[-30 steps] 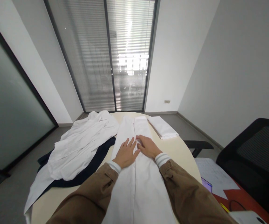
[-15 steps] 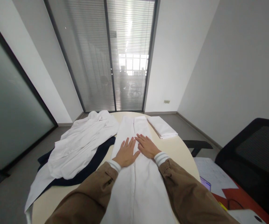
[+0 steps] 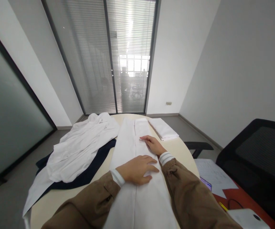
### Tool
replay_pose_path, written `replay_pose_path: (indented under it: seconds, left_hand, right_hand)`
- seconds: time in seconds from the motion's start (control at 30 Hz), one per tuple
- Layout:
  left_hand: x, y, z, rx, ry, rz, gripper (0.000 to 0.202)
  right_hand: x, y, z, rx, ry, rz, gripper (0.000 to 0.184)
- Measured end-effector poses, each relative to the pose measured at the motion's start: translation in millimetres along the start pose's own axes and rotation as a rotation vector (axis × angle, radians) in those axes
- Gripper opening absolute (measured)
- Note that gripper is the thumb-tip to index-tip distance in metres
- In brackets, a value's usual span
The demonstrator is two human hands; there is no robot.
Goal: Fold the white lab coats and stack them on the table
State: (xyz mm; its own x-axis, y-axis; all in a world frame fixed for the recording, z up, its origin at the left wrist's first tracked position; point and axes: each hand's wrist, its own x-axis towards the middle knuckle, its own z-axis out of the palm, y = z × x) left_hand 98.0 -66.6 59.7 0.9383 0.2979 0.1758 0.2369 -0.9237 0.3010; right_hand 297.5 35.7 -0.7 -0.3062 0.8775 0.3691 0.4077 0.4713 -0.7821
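A long white garment lies folded lengthwise down the middle of a round cream table. My left hand rests flat on it near me, fingers stretched out toward the right. My right hand lies palm down farther along the same cloth, fingers pointing away and to the left. Both arms wear brown sleeves with striped white cuffs. Neither hand holds anything.
A rumpled white garment lies over a dark navy cloth on the table's left. A small folded white stack sits at the far right. Papers, a phone and a black chair are on the right.
My left hand has slid back toward me and turned its fingers rightward across the cloth. My right hand has shifted slightly farther along the garment. The camera tilted a little.
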Motion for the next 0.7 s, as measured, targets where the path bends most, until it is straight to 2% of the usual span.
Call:
replay_pose_path:
  seconds: [0.2, 0.43, 0.53, 0.63, 0.7]
  left_hand:
    - [1, 11, 4.9, 0.021, -0.12, 0.108, 0.059]
    - [-10, 17, 12.0, -0.029, -0.112, 0.063, 0.059]
    - [-12, 16, 7.7, -0.038, -0.136, 0.082, 0.058]
    - [-16, 13, -1.1, -0.071, -0.181, 0.12, 0.045]
    - [-21, 9, -7.8, -0.097, -0.192, 0.091, 0.046]
  right_hand:
    - [-2, -4, 0, 0.033, 0.006, 0.027, 0.029]
    - [-5, -5, 5, -0.094, -0.042, 0.011, 0.03]
    - [-5, -3, 7, -0.15, -0.059, -0.01, 0.032]
    - [-5, -2, 8, -0.171, -0.062, -0.027, 0.032]
    - [-5, -2, 8, -0.177, -0.065, -0.035, 0.033]
